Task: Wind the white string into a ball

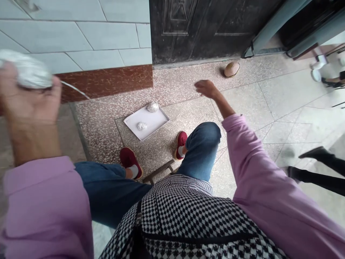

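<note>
High at the left edge, my left hand (32, 97) is wrapped round a ball of white yarn (33, 70). A white strand (75, 89) runs from this ball down to the right and fades from sight over the floor. Out to the right, my right hand (207, 89) is held above the floor with its fingers curled together; whatever they may pinch is too small and blurred to make out. Between my hands and lower down, a shallow white tray (136, 126) lies on the floor. Two smaller white yarn balls, one at the back (153, 107) and one nearer me (142, 125), rest in it.
A brown rounded object (231, 69) sits by the dark door (194, 43). The tiled wall (107, 36) rises at the left. My red shoes (131, 162) flank the tray's near side, and a wooden bar (159, 172) is below me. Another person's dark-clad legs (318, 180) are at the right.
</note>
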Action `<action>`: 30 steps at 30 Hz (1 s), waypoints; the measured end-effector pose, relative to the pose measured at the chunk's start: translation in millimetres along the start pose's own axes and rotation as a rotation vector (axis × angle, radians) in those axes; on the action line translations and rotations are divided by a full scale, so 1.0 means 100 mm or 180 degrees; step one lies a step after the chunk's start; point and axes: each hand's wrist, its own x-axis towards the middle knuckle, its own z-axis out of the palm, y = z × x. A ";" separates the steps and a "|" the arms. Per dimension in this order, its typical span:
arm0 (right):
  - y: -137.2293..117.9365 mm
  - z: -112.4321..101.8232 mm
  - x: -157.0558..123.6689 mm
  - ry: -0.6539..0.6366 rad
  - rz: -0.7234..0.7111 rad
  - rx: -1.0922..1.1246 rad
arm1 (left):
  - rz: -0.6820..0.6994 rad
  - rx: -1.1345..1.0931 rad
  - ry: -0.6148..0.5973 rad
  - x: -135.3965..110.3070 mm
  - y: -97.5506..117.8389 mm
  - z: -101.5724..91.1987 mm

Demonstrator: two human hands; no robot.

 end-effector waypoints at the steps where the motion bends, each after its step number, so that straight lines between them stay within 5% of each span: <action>1: -0.23 0.23 0.08 -0.0302 -0.0314 0.0333 | -0.0159 -0.0208 -0.0020 -0.02 -0.02 0.18; 7: -1.42 1.65 0.11 -0.1602 -0.1063 0.1997 | -0.0420 -0.0724 -0.0430 -0.46 -0.10 1.26; 9: -1.59 2.00 0.03 -0.1796 -0.0953 0.2349 | -0.0343 -0.0741 -0.0522 -0.54 -0.13 1.42; 12: -1.63 2.25 -0.05 -0.1801 -0.0911 0.2133 | -0.0269 -0.0696 -0.0482 -0.55 -0.17 1.40; 16: -1.59 2.16 -0.16 -0.1485 -0.1397 0.1564 | -0.0300 -0.0653 -0.0282 -0.48 -0.21 1.23; 24: -1.78 1.78 -0.70 -0.1914 -0.1805 0.0902 | 0.0110 -0.0050 -0.0202 -0.41 -0.58 1.18; 27: -1.78 1.57 -0.66 -0.1559 -0.2048 0.1172 | 0.0168 0.0354 -0.0407 -0.51 -0.66 1.22; 30: -1.72 1.34 -0.53 -0.1163 -0.2180 0.1331 | -0.0230 0.0421 -0.0851 -0.68 -0.65 1.28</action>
